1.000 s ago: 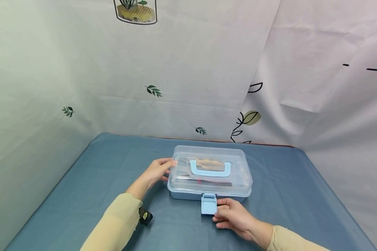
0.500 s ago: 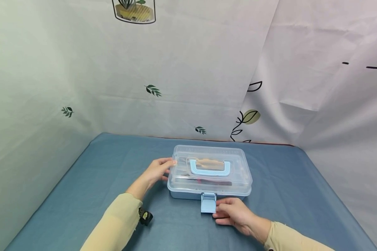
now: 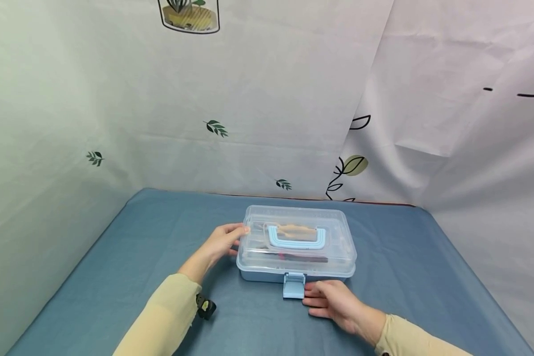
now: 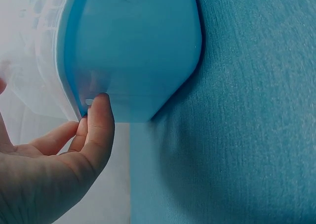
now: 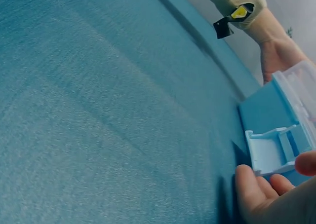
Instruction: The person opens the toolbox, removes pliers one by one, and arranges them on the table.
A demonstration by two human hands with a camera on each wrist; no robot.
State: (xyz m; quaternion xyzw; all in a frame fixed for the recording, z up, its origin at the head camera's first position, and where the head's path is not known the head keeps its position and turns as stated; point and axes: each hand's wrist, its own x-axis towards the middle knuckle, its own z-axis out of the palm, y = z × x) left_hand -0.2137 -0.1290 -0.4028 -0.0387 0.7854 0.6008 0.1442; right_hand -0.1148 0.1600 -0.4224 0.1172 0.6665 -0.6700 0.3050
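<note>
A plastic storage box [image 3: 297, 247] with a clear lid, a blue base and a light blue handle [image 3: 296, 238] sits on the table. My left hand [image 3: 223, 239] holds its left side, thumb on the lid; in the left wrist view the fingers [image 4: 101, 123] touch the side wall below the rim. At the box's front, the light blue latch [image 3: 293, 286] hangs swung out and down. My right hand [image 3: 335, 301] is at the latch's right edge, fingers fairly straight and touching it. In the right wrist view, the fingertips [image 5: 245, 177] lie by the latch's edge [image 5: 266, 152].
Through the lid show a tan item [image 3: 297, 230] and a dark, thin item [image 3: 307, 258], both blurred. A blue cloth [image 3: 160, 232] covers the table, and white printed fabric [image 3: 267, 99] hangs behind it. A black strap device [image 3: 206, 309] is on the left wrist.
The latch has swung slightly upward. My right fingers have loosened and straightened beside it, the thumb moving off its edge. My left hand and the box stay in place.
</note>
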